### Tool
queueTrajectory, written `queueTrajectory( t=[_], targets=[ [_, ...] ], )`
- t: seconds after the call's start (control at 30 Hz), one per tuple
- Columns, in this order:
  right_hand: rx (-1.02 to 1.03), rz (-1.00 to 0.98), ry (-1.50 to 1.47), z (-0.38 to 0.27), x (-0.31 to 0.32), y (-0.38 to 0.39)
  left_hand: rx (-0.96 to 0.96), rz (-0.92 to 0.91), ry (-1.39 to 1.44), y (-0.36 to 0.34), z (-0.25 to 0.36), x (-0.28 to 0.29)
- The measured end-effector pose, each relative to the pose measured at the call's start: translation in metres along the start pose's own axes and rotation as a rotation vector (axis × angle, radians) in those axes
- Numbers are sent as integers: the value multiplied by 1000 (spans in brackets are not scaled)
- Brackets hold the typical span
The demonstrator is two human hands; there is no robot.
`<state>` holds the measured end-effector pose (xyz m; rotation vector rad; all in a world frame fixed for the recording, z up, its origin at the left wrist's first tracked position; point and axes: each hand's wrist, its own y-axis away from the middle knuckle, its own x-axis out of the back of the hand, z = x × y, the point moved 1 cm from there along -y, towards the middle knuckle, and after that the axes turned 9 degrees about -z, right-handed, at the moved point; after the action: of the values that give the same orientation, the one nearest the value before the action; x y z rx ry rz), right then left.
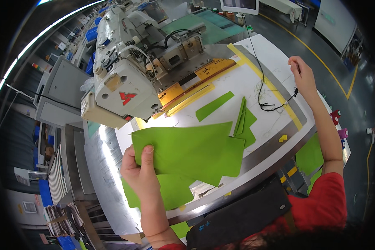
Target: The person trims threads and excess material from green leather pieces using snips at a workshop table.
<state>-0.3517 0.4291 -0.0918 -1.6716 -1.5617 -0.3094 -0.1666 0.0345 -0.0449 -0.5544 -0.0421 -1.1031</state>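
A large green fabric piece [191, 150] is pinched at its left end by my left hand [143, 164], thumb on top. It overlaps another green piece [166, 189] lower on the white work surface [254, 141]. Past its right end lie smaller green pieces [246, 125], one folded on edge, and a narrow green strip [214, 106] lies farther back. My right hand [303, 77] is raised over the right side of the table, fingers curled in; whatever they may hold is hidden. A black cord [260, 89] with a tangled end comes close to my right wrist.
A white industrial sewing machine [125, 75] stands at the back left, its orange-yellow clamp plate [196, 85] facing the work. Yellow tape [273, 85] runs along the table's right. Thread spools [337, 118] and hanging green fabric [310, 156] are beyond the right edge.
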Motion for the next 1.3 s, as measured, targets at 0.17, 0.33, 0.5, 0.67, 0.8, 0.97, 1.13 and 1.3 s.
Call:
queueTrajectory(
  t=[0.17,0.33,0.5,0.67,0.8,0.97,1.13,1.3],
  targets=[
    [-106,247,595,71,36,-9,0,192,297,-5,20,20],
    [100,96,147,14,17,2,86,33,289,5,21,-3],
    [385,-378,-348,-126,-33,40,201,-191,245,19,17,-19],
    [585,-469,-368,-169,-59,72,277,-282,261,21,16,-37],
    [677,-288,-366,-165,-66,59,285,-297,274,24,11,-39],
    [594,-383,-419,-184,-66,58,180,-373,153,25,10,-40],
    [784,-285,-226,-181,-90,67,107,-458,-27,27,18,-44],
    [817,-40,-24,-158,-87,32,197,-478,36,33,21,-34]
  ],
)
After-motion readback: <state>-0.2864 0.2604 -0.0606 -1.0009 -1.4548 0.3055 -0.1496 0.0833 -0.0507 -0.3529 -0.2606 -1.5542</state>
